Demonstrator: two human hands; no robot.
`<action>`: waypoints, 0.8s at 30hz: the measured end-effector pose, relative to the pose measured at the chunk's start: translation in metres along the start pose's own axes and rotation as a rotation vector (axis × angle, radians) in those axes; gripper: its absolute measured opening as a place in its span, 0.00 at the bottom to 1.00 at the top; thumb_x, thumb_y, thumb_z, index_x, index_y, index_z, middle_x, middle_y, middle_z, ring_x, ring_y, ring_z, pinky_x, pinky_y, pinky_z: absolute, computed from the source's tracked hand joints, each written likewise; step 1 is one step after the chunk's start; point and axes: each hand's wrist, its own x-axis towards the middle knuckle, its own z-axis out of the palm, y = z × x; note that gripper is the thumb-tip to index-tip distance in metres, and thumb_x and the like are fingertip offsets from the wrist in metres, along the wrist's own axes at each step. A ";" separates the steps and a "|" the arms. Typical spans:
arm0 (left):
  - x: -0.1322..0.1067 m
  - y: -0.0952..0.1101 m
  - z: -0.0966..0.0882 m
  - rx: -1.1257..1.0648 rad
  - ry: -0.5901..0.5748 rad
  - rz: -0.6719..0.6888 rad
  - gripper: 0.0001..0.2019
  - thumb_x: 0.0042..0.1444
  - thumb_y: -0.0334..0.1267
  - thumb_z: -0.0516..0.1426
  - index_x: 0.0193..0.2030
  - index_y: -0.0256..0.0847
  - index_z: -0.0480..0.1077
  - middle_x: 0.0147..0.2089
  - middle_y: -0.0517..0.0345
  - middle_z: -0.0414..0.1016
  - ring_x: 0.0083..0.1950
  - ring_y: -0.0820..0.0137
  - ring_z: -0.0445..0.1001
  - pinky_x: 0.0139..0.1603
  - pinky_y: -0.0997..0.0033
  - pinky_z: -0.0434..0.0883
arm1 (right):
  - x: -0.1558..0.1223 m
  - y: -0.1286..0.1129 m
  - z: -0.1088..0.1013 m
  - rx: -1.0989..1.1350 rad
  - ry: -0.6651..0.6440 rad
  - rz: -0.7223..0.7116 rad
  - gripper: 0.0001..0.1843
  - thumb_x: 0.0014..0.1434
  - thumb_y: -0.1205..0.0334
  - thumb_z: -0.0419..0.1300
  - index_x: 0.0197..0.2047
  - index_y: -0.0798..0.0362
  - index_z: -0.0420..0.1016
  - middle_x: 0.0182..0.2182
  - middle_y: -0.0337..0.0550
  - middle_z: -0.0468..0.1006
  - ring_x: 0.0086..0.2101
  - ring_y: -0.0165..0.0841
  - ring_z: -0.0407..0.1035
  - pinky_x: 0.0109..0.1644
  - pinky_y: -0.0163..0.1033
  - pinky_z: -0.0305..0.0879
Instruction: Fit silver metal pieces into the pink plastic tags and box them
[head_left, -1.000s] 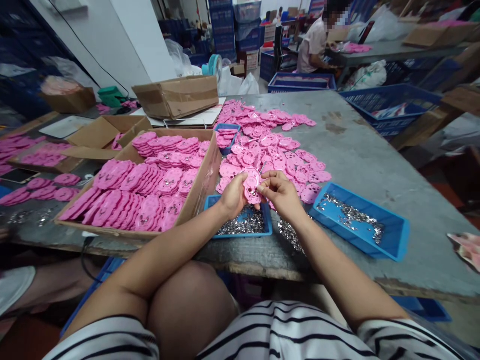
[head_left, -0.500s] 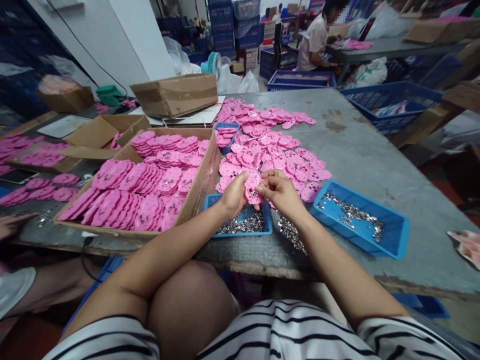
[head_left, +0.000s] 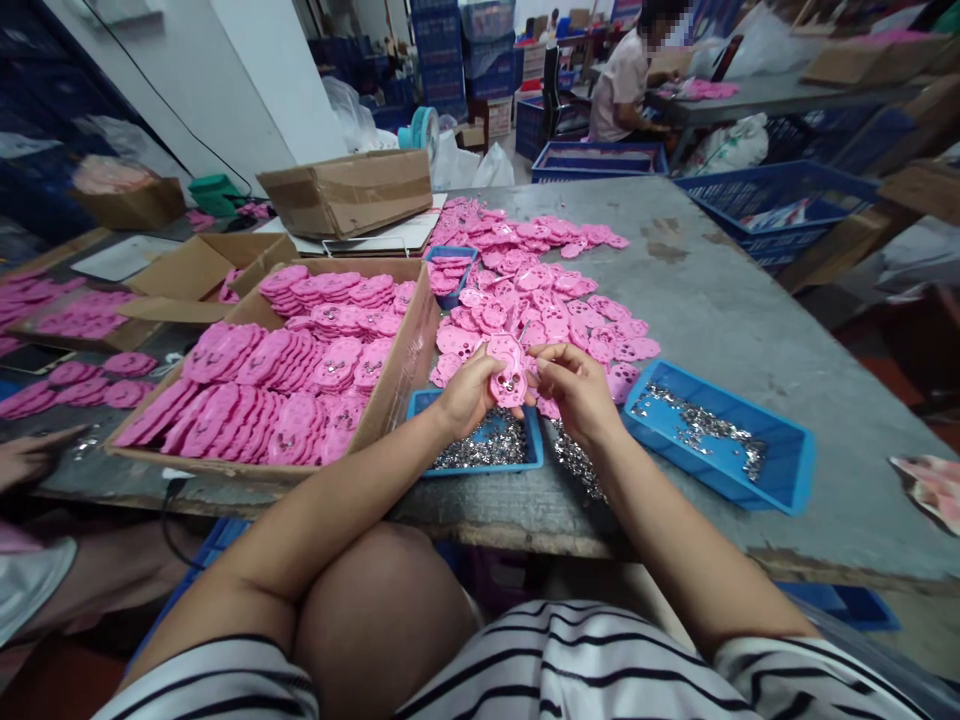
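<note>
My left hand (head_left: 469,393) grips a flat pink plastic piece (head_left: 508,368) with a scalloped edge, holes and small shiny bits on its lower part. Close to that piece's right edge is my right hand (head_left: 576,388), its thumb and fingertips pinched together; whatever is between them is too small to make out. Below my left hand sits a blue tray (head_left: 534,455) of small silvery metal parts (head_left: 487,445). More metal parts (head_left: 574,460) lie loose on the table under my right wrist. A heap of similar pink pieces (head_left: 555,290) spreads behind both hands.
On the left, a cardboard box (head_left: 412,335) holds stacked pink pieces. Another blue tray (head_left: 787,480) with metal parts stands on the right. A small blue bin (head_left: 450,290) is behind. Another person's hand (head_left: 34,455) rests at far left; a co-worker (head_left: 619,90) sits farther back.
My right hand has drawn back slightly to the right, off the face of the pink piece. My left hand keeps its hold, and the piece's front now shows more fully.
</note>
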 end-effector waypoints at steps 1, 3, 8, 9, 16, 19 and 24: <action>-0.001 -0.001 0.000 0.036 -0.003 0.009 0.20 0.44 0.35 0.56 0.46 0.38 0.62 0.36 0.51 0.78 0.34 0.62 0.80 0.23 0.71 0.72 | -0.001 -0.001 -0.002 0.007 0.029 0.002 0.11 0.41 0.56 0.68 0.27 0.50 0.71 0.28 0.36 0.74 0.20 0.24 0.58 0.24 0.35 0.54; -0.002 -0.001 0.000 0.102 0.010 0.029 0.21 0.40 0.31 0.57 0.43 0.39 0.60 0.36 0.52 0.78 0.31 0.64 0.79 0.22 0.72 0.71 | -0.002 0.000 -0.008 -0.015 0.055 0.016 0.11 0.40 0.58 0.67 0.28 0.50 0.73 0.24 0.34 0.72 0.20 0.24 0.57 0.23 0.35 0.53; -0.002 -0.001 0.000 0.155 0.052 0.071 0.22 0.37 0.30 0.57 0.43 0.38 0.62 0.34 0.51 0.78 0.28 0.67 0.76 0.21 0.73 0.68 | -0.011 0.002 -0.035 -0.289 0.046 -0.010 0.07 0.44 0.58 0.65 0.29 0.50 0.73 0.21 0.34 0.71 0.20 0.27 0.59 0.26 0.36 0.55; -0.002 0.000 0.000 0.162 0.051 0.070 0.22 0.37 0.30 0.57 0.44 0.38 0.62 0.34 0.50 0.78 0.28 0.66 0.76 0.21 0.72 0.68 | -0.014 0.001 -0.043 -0.406 0.045 -0.024 0.06 0.46 0.59 0.64 0.28 0.50 0.73 0.21 0.34 0.72 0.21 0.28 0.60 0.27 0.36 0.56; -0.004 0.000 -0.004 0.169 0.041 0.051 0.21 0.37 0.29 0.57 0.42 0.38 0.60 0.33 0.50 0.78 0.26 0.68 0.75 0.19 0.73 0.66 | -0.046 -0.004 -0.081 -1.364 -0.146 -0.025 0.06 0.54 0.69 0.60 0.33 0.49 0.77 0.33 0.45 0.80 0.31 0.37 0.71 0.33 0.39 0.59; -0.005 0.000 -0.005 0.178 0.031 0.037 0.21 0.37 0.29 0.57 0.42 0.39 0.59 0.32 0.53 0.77 0.26 0.68 0.76 0.19 0.74 0.66 | -0.059 -0.006 -0.072 -1.639 -0.256 0.113 0.10 0.59 0.67 0.57 0.43 0.52 0.77 0.43 0.51 0.79 0.37 0.40 0.74 0.33 0.39 0.59; -0.005 0.000 -0.008 0.198 0.037 0.012 0.22 0.37 0.29 0.57 0.43 0.38 0.59 0.34 0.53 0.78 0.27 0.67 0.77 0.19 0.74 0.67 | -0.063 -0.005 -0.057 -1.787 -0.337 0.206 0.14 0.65 0.69 0.49 0.47 0.54 0.74 0.46 0.51 0.78 0.40 0.39 0.75 0.32 0.38 0.56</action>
